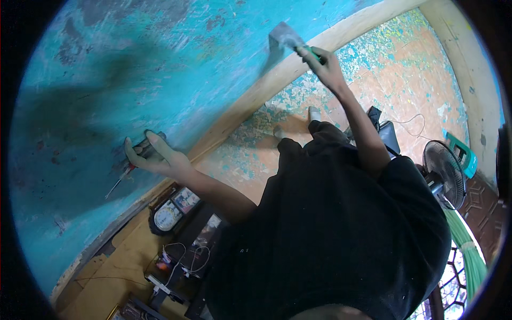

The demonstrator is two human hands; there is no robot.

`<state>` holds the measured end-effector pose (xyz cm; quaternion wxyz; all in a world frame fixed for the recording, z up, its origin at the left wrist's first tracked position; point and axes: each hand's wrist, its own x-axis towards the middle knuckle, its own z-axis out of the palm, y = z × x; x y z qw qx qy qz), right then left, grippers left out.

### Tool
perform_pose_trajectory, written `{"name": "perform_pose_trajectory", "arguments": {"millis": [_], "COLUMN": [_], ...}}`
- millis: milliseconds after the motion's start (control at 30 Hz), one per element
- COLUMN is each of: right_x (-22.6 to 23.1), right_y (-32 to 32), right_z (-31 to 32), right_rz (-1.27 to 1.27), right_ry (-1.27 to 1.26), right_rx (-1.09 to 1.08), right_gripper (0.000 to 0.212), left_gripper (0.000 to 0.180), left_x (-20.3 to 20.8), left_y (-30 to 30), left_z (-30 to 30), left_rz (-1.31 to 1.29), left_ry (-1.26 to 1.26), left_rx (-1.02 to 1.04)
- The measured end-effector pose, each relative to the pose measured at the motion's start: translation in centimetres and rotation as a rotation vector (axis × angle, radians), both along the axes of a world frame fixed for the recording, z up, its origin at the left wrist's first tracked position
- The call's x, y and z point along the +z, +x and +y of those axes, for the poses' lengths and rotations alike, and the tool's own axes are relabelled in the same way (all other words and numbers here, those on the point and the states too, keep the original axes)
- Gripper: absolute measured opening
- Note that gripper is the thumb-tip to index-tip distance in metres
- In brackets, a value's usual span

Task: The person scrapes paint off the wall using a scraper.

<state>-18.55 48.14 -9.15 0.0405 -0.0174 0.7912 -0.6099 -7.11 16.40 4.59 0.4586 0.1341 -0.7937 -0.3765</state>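
Overhead, right hand (pixel 326 66) gripping scraper (pixel 288 38), blade angled up-left against turquoise wall (pixel 106 64)

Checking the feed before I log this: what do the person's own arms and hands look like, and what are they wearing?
Both forearms are bare, with no gloves, watch or jewellery visible on the left hand or right hand. A loose black short-sleeved shirt covers the torso and upper arms. No markings can be made out.
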Motion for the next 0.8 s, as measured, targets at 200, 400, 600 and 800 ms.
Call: {"name": "perform_pose_trajectory", "arguments": {"millis": [200, 400, 600, 800], "right_x": [2.2, 0.8, 3.6, 1.6], "right_y": [0.2, -0.3, 0.4, -0.2], "right_z": [-2.2, -1.0, -1.7, -0.5], "right_rz": [0.013, 0.131, 0.117, 0.093], "right_ry": [-0.066, -0.027, 0.007, 0.01], "right_rx": [0.098, 0.113, 0.106, 0.029], "right_gripper": [0.046, 0.043, 0.043, 0.047], "left_gripper": [0.053, 0.051, 0.052, 0.052], "left_x": [-0.6, 0.0, -0.8, 0.0], "left_y": [0.2, 0.0, 0.7, 0.1], "left_z": [-0.8, 0.3, -1.5, 0.3], "left_rz": [-0.015, -0.01, -0.037, -0.023], "left_ry": [-0.071, 0.068, -0.063, 0.063], "left_rx": [-0.027, 0.004, 0.007, -0.044]}}
